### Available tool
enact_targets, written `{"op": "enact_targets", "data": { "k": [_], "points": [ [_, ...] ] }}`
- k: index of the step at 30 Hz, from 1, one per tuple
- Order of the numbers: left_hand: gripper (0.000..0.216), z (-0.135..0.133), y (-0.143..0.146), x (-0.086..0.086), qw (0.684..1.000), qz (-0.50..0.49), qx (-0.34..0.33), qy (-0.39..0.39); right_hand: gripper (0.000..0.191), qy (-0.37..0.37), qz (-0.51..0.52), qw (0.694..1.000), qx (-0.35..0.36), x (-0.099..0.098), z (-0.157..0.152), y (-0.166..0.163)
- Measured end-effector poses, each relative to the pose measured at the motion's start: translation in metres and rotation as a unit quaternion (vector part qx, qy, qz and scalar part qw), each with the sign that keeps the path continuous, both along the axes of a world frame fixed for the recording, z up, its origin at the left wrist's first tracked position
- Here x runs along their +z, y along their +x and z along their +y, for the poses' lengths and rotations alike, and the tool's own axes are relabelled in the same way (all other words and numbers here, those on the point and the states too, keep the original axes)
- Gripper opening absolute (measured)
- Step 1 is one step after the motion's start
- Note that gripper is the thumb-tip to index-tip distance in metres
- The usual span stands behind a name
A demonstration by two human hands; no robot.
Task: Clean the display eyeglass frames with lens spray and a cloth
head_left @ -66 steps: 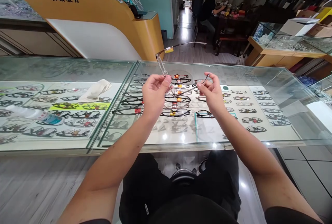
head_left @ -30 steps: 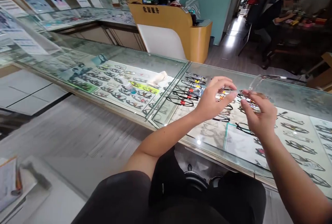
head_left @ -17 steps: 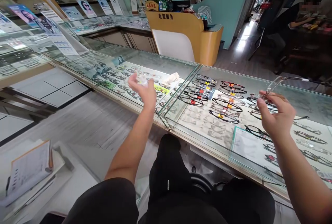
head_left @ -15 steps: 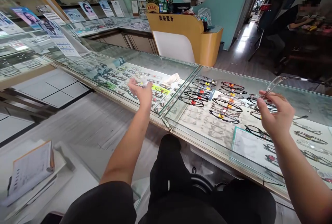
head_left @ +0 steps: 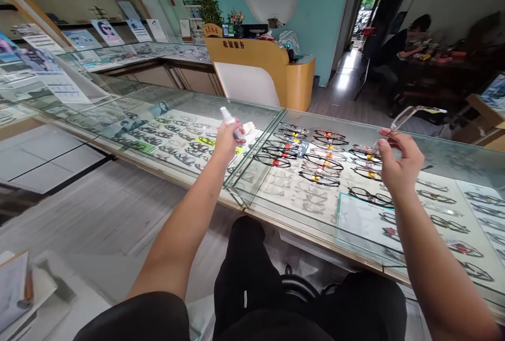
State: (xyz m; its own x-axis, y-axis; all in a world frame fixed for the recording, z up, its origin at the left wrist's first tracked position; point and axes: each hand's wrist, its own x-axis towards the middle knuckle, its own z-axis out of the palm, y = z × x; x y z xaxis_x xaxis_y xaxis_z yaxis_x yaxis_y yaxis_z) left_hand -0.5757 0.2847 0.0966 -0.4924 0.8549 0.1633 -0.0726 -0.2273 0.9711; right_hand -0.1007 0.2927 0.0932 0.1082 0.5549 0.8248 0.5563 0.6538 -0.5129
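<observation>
My left hand (head_left: 224, 143) is closed around a small spray bottle (head_left: 231, 122) with a white cap, lifted above the glass counter (head_left: 256, 193). My right hand (head_left: 398, 159) pinches a pair of clear-lens glasses (head_left: 410, 116) by the frame, held up over the right case with one temple pointing right. A white cloth (head_left: 248, 128) lies on the glass just beyond the bottle. Rows of displayed spectacle frames (head_left: 315, 162) lie under the glass between my hands.
A yellow reception desk (head_left: 268, 64) stands behind the counter. A person (head_left: 398, 51) sits at a dark table at the back right. More glass cases (head_left: 118, 57) run along the left. Papers (head_left: 16, 288) lie on a surface at the lower left. My knees are below the counter edge.
My left hand let go of the glasses, reached left to the counter and has lifted the spray bottle. My right hand kept the glasses, raised slightly. My view swung left.
</observation>
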Motion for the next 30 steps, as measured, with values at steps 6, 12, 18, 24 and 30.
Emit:
{"op": "enact_targets", "data": {
  "k": [6, 12, 18, 24, 30],
  "points": [
    [0.092, 0.014, 0.117, 0.055, 0.939, -0.019, -0.344, 0.009, 0.028, -0.024, -0.004, 1.000, 0.017, 0.004, 0.001, 0.005],
    [0.098, 0.031, 0.199, 0.053, 0.871, -0.012, -0.492, -0.004, 0.030, -0.087, 0.017, 0.993, 0.076, 0.008, -0.004, 0.001],
    [0.092, 0.038, 0.223, 0.011, 0.874, 0.026, -0.486, 0.003, 0.038, -0.211, 0.046, 0.943, 0.254, 0.009, -0.021, -0.016],
    [0.083, 0.029, 0.225, -0.006, 0.915, 0.095, -0.393, 0.001, 0.045, -0.269, 0.017, 0.903, 0.335, 0.006, -0.036, -0.032],
    [0.077, 0.027, 0.226, -0.001, 0.921, 0.144, -0.361, 0.000, 0.046, -0.278, 0.018, 0.899, 0.339, 0.004, -0.035, -0.032]
  ]
}}
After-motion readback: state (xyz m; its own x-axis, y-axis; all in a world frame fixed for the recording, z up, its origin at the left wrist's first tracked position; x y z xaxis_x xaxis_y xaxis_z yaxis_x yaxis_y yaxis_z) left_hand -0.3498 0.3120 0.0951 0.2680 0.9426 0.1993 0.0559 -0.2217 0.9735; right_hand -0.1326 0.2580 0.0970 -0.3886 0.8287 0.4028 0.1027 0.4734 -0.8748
